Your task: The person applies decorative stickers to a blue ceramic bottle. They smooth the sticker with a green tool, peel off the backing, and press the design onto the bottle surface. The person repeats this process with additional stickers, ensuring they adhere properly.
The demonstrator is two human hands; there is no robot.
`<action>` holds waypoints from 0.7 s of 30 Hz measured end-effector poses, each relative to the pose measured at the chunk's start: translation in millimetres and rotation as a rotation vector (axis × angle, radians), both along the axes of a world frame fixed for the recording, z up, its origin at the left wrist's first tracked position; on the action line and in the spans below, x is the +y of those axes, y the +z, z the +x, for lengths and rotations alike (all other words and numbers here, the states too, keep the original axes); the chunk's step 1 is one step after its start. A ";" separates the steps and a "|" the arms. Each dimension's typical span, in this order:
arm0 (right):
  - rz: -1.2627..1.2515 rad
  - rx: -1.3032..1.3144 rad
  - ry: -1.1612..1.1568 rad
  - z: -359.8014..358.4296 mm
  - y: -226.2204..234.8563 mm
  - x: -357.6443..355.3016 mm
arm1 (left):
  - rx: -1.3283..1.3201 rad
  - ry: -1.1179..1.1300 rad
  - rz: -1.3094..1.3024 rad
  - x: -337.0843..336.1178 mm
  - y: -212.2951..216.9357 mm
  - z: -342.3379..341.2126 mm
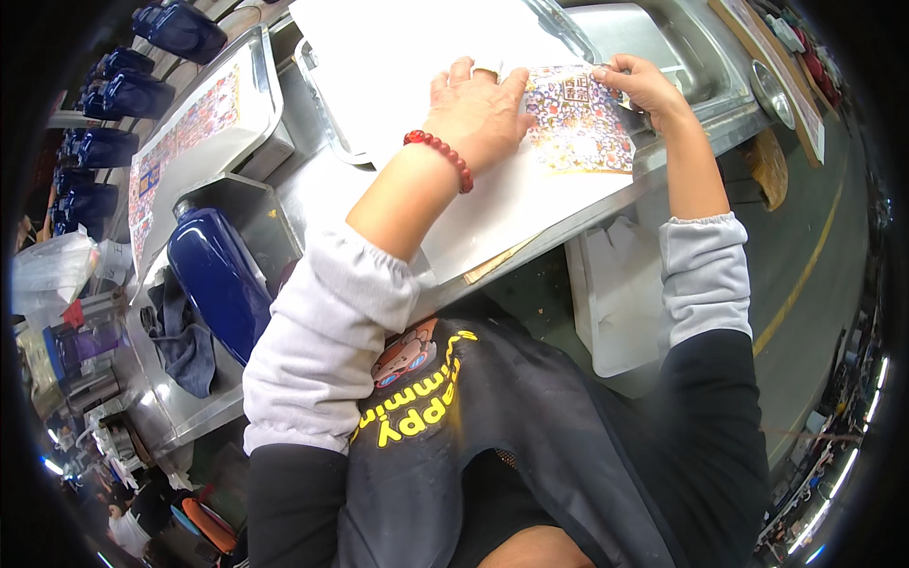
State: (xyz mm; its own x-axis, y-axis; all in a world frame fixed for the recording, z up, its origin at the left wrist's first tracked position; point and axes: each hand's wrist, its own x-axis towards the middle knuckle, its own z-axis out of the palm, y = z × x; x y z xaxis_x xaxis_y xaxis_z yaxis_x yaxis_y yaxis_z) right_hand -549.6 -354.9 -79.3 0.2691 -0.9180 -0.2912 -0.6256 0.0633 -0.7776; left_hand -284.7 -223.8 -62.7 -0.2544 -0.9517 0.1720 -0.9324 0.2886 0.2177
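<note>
My left hand [476,112] lies spread on a white sheet [379,57], its fingers apart, with a red bead bracelet at the wrist. Just to its right is a colourful patterned paper sheet [578,123] with a dark printed box near its top edge. The thumb and fingers of my right hand [647,90] pinch this patterned sheet at its upper right corner. Its left edge is beside my left fingertips. White paper also spreads below the patterned piece, toward the table's front edge.
At left, a glossy blue bottle [213,270] lies near a dark cloth [185,336]. A metal tray [260,104] holds another patterned sheet [189,142]. Several blue bottles [104,147] line the far left. A steel basin [653,47] is at far right; a white bin [611,293] stands below the table edge.
</note>
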 end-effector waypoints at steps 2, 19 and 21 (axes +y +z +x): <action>-0.089 -0.061 0.015 -1.1 -6.6 1.3 | -0.031 -0.019 -0.040 16.1 15.0 1.5; -1.101 0.068 -0.117 -40.0 24.0 -1.1 | -0.125 -0.108 -0.008 155.0 4.0 78.4; -1.144 0.074 -0.133 -48.6 46.6 1.1 | -0.172 -0.165 -0.040 149.9 1.5 77.1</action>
